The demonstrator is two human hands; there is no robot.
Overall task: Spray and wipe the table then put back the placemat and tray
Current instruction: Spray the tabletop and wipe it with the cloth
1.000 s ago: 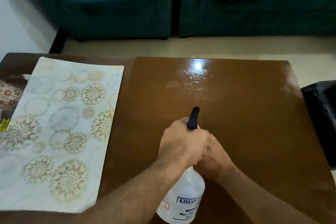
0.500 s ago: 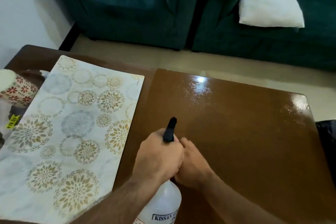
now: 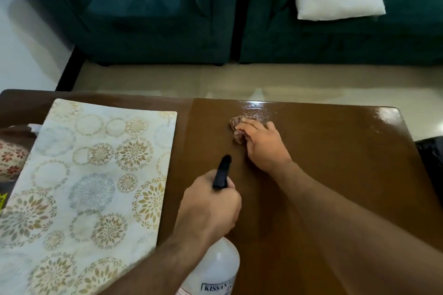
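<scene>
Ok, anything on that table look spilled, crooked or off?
Only expected mess: wet spray droplets glisten at the table's far edge by the cloth. The placemat lies askew, set aside left.

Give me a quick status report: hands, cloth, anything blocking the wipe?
Left hand grips spray bottle. Right hand presses brown cloth on wet tabletop. Placemat set aside left; wiping path unobstructed.

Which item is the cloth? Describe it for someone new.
On the brown table, look toward its shiny far edge. The cloth is the small crumpled reddish-patterned wad under the right hand's fingers, unlike the big flat floral placemat at left.
</scene>
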